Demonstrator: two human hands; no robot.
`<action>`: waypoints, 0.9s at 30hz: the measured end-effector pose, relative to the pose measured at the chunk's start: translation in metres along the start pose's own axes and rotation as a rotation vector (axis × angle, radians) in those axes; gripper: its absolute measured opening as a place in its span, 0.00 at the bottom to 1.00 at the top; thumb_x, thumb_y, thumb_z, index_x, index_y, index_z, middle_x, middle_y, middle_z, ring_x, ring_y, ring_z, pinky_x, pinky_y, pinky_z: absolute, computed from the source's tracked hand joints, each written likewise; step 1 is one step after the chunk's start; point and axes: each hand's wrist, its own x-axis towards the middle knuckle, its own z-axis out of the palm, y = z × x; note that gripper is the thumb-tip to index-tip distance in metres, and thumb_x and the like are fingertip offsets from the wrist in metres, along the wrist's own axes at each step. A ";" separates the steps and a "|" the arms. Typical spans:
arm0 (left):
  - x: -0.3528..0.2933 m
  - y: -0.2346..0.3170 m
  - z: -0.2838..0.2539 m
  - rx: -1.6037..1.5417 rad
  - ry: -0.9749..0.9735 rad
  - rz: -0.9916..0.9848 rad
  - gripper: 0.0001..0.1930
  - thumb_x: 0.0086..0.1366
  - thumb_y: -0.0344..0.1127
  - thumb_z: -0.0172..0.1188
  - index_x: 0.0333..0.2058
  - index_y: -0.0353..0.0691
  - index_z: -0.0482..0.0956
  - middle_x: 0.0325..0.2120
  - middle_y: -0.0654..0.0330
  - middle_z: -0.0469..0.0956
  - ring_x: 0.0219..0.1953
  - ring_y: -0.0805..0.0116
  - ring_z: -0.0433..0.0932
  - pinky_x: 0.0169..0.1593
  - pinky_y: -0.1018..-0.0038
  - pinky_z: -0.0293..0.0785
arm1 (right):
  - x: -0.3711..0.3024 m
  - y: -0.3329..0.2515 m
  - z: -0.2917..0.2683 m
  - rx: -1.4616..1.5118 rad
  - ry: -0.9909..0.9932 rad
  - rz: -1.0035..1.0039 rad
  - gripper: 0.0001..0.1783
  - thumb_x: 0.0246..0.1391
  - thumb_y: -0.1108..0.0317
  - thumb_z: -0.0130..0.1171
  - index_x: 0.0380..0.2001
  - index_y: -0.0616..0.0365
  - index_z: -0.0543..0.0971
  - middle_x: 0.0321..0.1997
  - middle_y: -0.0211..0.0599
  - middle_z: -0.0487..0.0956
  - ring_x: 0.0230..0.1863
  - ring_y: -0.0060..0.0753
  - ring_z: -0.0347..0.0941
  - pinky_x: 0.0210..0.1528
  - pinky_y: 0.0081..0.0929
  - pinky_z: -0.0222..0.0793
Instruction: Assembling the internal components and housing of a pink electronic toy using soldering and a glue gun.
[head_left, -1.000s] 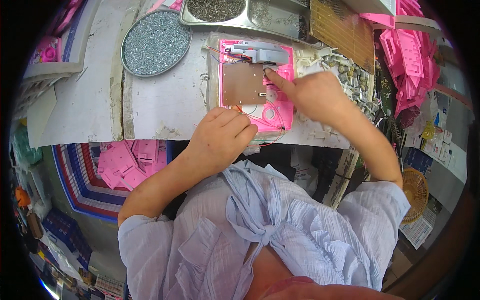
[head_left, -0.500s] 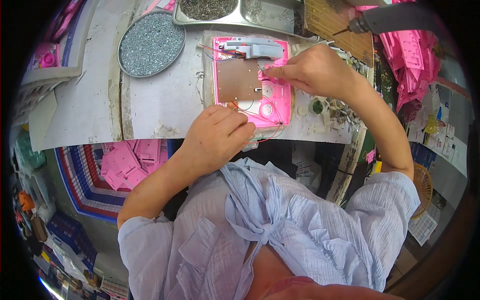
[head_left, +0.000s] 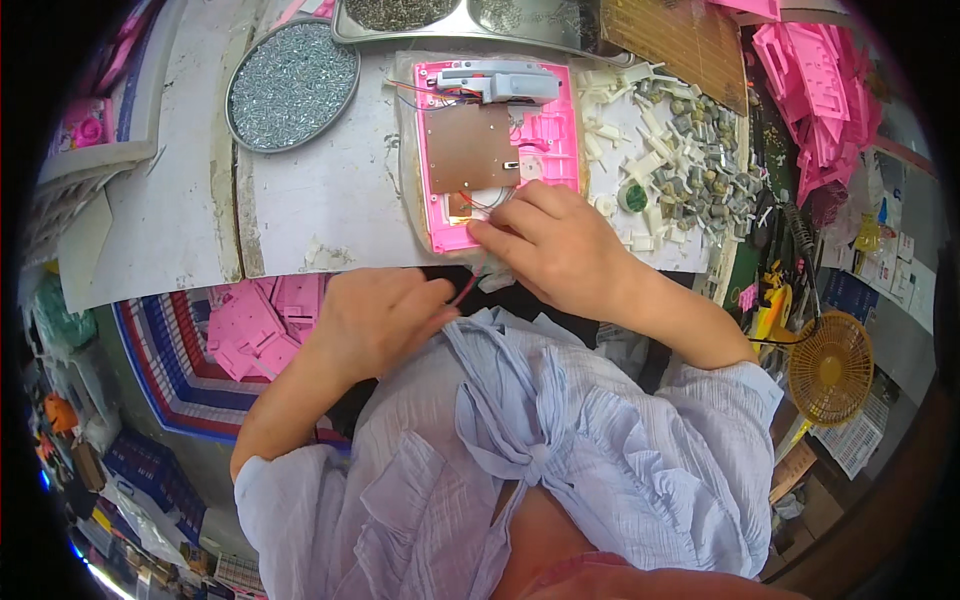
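Note:
A pink plastic casing [head_left: 567, 140] lies open-side up at the table's front edge, with a brown circuit board [head_left: 470, 150] and a grey plastic module [head_left: 515, 86] inside. Thin red and green wires [head_left: 470, 287] hang over its near edge. My left hand [head_left: 385, 318] is off the casing, below the table edge, its fingers closed on the wire ends. Bent over the casing's lower right corner, my right hand [head_left: 560, 245] has thumb and fingers pinched together where the wires run; the exact grip is partly hidden.
A round tray of small screws [head_left: 293, 85] sits at the left, and a metal tray [head_left: 465, 30] at the back. White and metallic small parts [head_left: 690, 160] are heaped at the right. Pink panels [head_left: 815, 105] stack at the far right; more fill a basket [head_left: 190, 375] below left.
My right hand has come from the casing's right side down to its near edge. My left hand has drawn back toward me with the wires. The tool at upper right has left view.

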 end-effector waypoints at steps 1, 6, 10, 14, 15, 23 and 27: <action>-0.006 -0.005 -0.004 0.024 0.014 -0.039 0.11 0.57 0.36 0.70 0.35 0.42 0.79 0.26 0.62 0.76 0.25 0.60 0.77 0.27 0.64 0.72 | 0.004 -0.003 0.005 -0.021 0.024 0.006 0.29 0.39 0.70 0.67 0.50 0.59 0.80 0.45 0.38 0.78 0.47 0.44 0.74 0.48 0.38 0.72; -0.047 -0.026 -0.011 0.038 0.108 -0.226 0.06 0.57 0.32 0.69 0.30 0.42 0.79 0.22 0.59 0.74 0.23 0.57 0.77 0.26 0.64 0.71 | 0.027 -0.007 0.022 0.043 0.183 -0.055 0.29 0.37 0.71 0.69 0.49 0.61 0.80 0.42 0.40 0.78 0.44 0.46 0.75 0.46 0.37 0.73; -0.054 -0.007 0.016 0.108 -0.264 -0.158 0.07 0.60 0.36 0.63 0.26 0.41 0.78 0.23 0.60 0.77 0.25 0.57 0.80 0.27 0.65 0.74 | 0.025 -0.012 0.027 0.079 0.245 -0.034 0.22 0.39 0.73 0.69 0.43 0.59 0.80 0.39 0.39 0.78 0.40 0.44 0.75 0.42 0.37 0.72; -0.042 0.002 0.047 -0.065 -0.267 -0.063 0.10 0.60 0.39 0.63 0.26 0.40 0.77 0.24 0.59 0.77 0.27 0.56 0.80 0.31 0.63 0.76 | 0.026 -0.020 0.036 0.078 0.280 0.027 0.16 0.41 0.71 0.71 0.35 0.56 0.77 0.38 0.37 0.78 0.38 0.41 0.74 0.38 0.36 0.70; -0.035 0.001 0.044 -0.089 -0.299 -0.070 0.10 0.60 0.39 0.65 0.29 0.40 0.77 0.25 0.59 0.76 0.28 0.55 0.80 0.32 0.61 0.76 | 0.026 -0.020 0.039 0.058 0.282 0.040 0.16 0.41 0.70 0.72 0.34 0.56 0.76 0.38 0.37 0.78 0.38 0.42 0.74 0.38 0.36 0.70; 0.031 -0.023 0.006 -0.184 0.118 -0.073 0.16 0.57 0.33 0.69 0.43 0.37 0.77 0.37 0.49 0.75 0.41 0.46 0.76 0.43 0.58 0.74 | 0.025 -0.015 0.041 0.015 0.243 0.057 0.17 0.39 0.66 0.69 0.31 0.56 0.74 0.34 0.39 0.74 0.38 0.46 0.70 0.37 0.43 0.68; 0.023 -0.039 0.016 -0.159 0.178 0.075 0.12 0.58 0.33 0.71 0.38 0.38 0.79 0.31 0.55 0.74 0.32 0.54 0.76 0.34 0.62 0.74 | 0.002 0.044 -0.041 0.420 0.054 0.095 0.19 0.46 0.65 0.75 0.41 0.57 0.81 0.39 0.40 0.81 0.42 0.37 0.79 0.45 0.34 0.74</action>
